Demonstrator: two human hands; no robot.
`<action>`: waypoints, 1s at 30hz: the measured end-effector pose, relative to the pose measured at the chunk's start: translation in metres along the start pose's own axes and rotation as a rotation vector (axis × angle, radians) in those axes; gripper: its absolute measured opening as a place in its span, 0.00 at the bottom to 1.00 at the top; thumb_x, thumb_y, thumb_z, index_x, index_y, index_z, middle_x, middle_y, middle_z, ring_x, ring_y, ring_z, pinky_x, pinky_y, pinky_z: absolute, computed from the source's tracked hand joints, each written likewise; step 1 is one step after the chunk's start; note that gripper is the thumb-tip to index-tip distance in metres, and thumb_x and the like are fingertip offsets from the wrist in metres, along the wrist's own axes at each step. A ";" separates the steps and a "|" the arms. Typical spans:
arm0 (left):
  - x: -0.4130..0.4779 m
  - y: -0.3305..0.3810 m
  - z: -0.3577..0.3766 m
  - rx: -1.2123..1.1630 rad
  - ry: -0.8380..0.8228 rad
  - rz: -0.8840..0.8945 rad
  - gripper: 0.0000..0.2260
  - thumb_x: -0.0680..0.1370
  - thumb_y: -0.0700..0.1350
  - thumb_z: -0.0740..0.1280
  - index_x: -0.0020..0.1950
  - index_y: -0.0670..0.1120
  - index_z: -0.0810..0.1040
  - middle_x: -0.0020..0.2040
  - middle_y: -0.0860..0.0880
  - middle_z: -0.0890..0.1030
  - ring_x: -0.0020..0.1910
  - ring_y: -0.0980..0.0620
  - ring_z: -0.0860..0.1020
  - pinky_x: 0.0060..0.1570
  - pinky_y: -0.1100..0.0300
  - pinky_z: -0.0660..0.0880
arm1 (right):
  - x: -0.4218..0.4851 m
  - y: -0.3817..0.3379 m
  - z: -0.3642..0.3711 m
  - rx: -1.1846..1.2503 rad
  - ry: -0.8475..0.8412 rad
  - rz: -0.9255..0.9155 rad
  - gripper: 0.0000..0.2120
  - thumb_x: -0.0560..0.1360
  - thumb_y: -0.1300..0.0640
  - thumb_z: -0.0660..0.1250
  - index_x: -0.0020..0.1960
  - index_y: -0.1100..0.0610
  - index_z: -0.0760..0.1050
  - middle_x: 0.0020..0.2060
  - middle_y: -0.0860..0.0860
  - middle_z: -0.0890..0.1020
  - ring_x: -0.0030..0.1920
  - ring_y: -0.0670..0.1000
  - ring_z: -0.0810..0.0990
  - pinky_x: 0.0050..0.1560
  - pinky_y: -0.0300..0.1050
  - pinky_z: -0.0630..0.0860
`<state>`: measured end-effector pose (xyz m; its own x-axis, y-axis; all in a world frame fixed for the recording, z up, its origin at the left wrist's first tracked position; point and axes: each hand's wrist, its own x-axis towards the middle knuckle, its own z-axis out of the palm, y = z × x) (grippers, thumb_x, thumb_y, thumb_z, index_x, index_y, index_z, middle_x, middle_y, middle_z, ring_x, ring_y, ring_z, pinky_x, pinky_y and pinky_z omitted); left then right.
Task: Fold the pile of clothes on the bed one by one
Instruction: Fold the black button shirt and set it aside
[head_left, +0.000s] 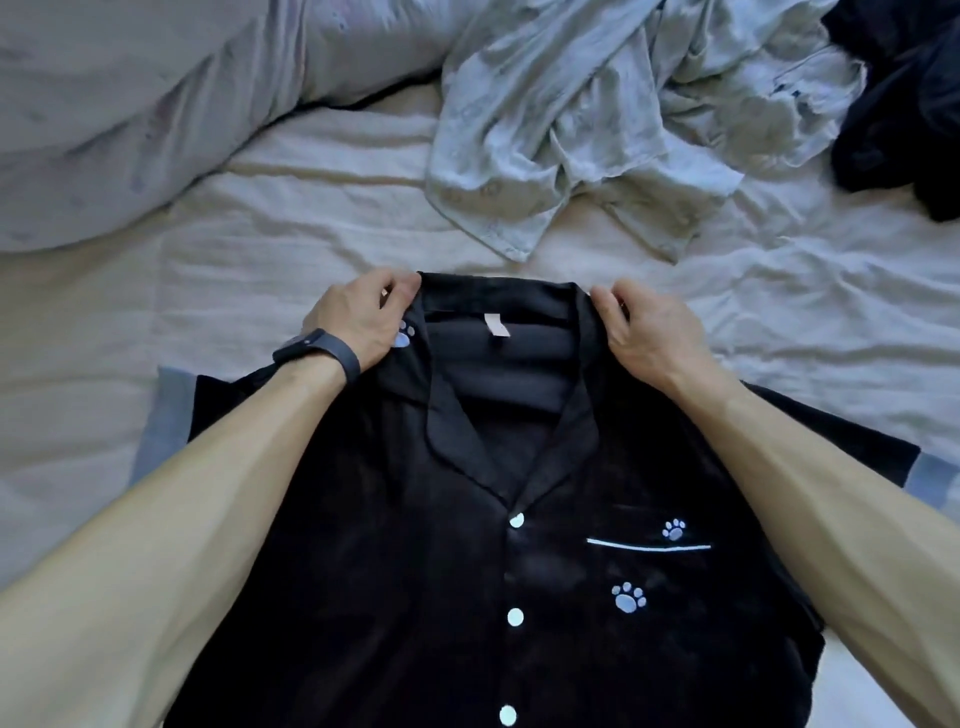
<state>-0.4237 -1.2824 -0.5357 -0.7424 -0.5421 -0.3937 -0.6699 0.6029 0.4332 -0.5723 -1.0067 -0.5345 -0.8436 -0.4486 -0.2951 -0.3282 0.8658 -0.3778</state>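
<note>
Now our left hand (358, 325) and right hand (652, 335) fingers are pinching the shirt (415, 571) at both collar ends, stretching it flat for folding.

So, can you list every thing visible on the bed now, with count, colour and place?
black shirt: one, black with pale paw prints, flat in near centre
buttons: three seen, white, down shirt front
pale clothes: one heap, grey-green, crumpled, far centre
dark garment: one, navy or black, far right
duvet: one, grey, far left
sheet: one, cream, under everything
wristband: one, dark, left wrist
left hand: one, grip pinching shirt collar's left end
right hand: one, grip pinching collar's right end
</note>
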 end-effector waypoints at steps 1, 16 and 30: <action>-0.002 0.001 0.001 0.037 0.005 -0.010 0.19 0.81 0.67 0.52 0.53 0.58 0.76 0.41 0.57 0.79 0.42 0.51 0.74 0.44 0.56 0.69 | -0.003 0.000 0.002 -0.020 0.028 0.011 0.20 0.84 0.40 0.53 0.45 0.53 0.71 0.45 0.61 0.82 0.48 0.64 0.79 0.44 0.53 0.70; -0.143 -0.103 -0.033 0.114 0.472 -0.210 0.24 0.78 0.57 0.63 0.71 0.49 0.71 0.69 0.44 0.73 0.68 0.41 0.69 0.65 0.42 0.63 | -0.121 -0.057 0.040 -0.033 0.300 0.035 0.27 0.78 0.46 0.62 0.74 0.57 0.67 0.74 0.56 0.67 0.75 0.59 0.62 0.70 0.62 0.60; -0.204 -0.209 -0.066 -0.468 0.106 -0.632 0.08 0.79 0.52 0.66 0.46 0.47 0.76 0.38 0.50 0.79 0.35 0.51 0.76 0.33 0.60 0.70 | -0.078 -0.333 0.108 -0.236 -0.441 -0.370 0.25 0.79 0.42 0.63 0.73 0.48 0.67 0.69 0.50 0.73 0.71 0.58 0.66 0.68 0.57 0.62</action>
<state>-0.1325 -1.3365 -0.4930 -0.2020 -0.7667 -0.6094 -0.8786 -0.1331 0.4587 -0.3516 -1.2839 -0.4801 -0.4179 -0.7338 -0.5356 -0.6927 0.6388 -0.3348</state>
